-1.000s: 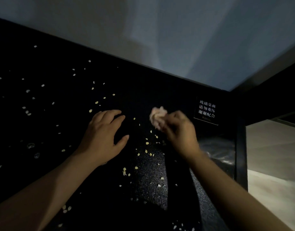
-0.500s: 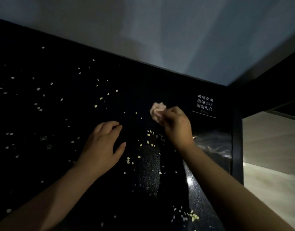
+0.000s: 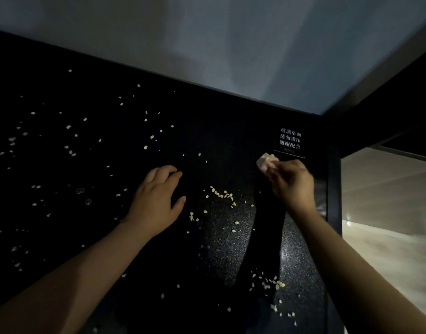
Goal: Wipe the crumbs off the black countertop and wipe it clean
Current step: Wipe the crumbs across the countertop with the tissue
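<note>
Here our right hand (image 3: 291, 184) pinches a crumpled pinkish wad (image 3: 266, 162) near the far right corner of the black worktop (image 3: 219, 251); our left hand (image 3: 156, 201) rests flat, fingers relaxed; crumbs (image 3: 221, 194) lie between the hands and widely to the left, so we judge most wiping remains; dim light hides whether the wad touches the surface, and what it is made of.

Single head-worn wide-angle view. Looks forward and steeply down, close over black speckled glossy countertop (image 3: 219, 259). Forearms enter from bottom corners. Left hand (image 3: 156, 201) near frame centre. Right hand (image 3: 291, 184), pinching crumpled pale pink wad (image 3: 266, 162), right of centre. Grey wall (image 3: 207, 44) fills top. Small black sign with white lettering (image 3: 290, 141) upper right. Pale floor (image 3: 388, 201) at right edge. Counter's back edge slants down toward right.
</note>
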Demonstrator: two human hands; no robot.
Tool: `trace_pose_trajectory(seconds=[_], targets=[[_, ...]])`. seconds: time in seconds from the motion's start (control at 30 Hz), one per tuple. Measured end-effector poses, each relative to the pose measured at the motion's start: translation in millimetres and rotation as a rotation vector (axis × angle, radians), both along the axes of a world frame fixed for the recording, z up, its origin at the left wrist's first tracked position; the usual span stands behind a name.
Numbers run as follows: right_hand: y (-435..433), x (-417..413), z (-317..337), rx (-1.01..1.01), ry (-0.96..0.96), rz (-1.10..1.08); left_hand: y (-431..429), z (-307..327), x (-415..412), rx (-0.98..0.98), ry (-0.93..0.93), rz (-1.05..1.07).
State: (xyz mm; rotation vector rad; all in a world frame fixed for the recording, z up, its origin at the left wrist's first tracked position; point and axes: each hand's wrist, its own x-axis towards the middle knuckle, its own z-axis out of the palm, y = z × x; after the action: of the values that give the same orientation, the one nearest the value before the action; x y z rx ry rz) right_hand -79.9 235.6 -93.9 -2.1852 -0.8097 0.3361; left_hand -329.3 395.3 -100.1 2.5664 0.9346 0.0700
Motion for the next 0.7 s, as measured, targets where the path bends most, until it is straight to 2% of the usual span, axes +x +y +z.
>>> trace_pose_trajectory(seconds=[0.1,0.2,0.3,0.37,0.5,0.6,0.7], targets=[[-6,-29,-16,-0.008,0.026,0.005,0,0,0,0.0,0.003,-0.001],[-17,-71,-19,-0.012,0.041,0.151,0,2,0,-0.008,0.011,-0.004],[-26,-99,-11,-0.005,0.146,0.24,0,6,0,-0.031,0.016,-0.017],[-28,-97,-2,0.055,0.163,0.134,-2,9,-2,-0.056,0.003,-0.021],[-26,-57,9,0.054,0.027,-0.079,-18,17,-16,-0.106,-0.042,-0.054],[-26,-45,-3,-0.05,-0.006,-0.061,-36,22,-29,-0.084,-0.072,-0.095],[-33,-69,-15,-0.046,0.007,-0.024,-53,22,-39,-0.073,-0.045,-0.125]])
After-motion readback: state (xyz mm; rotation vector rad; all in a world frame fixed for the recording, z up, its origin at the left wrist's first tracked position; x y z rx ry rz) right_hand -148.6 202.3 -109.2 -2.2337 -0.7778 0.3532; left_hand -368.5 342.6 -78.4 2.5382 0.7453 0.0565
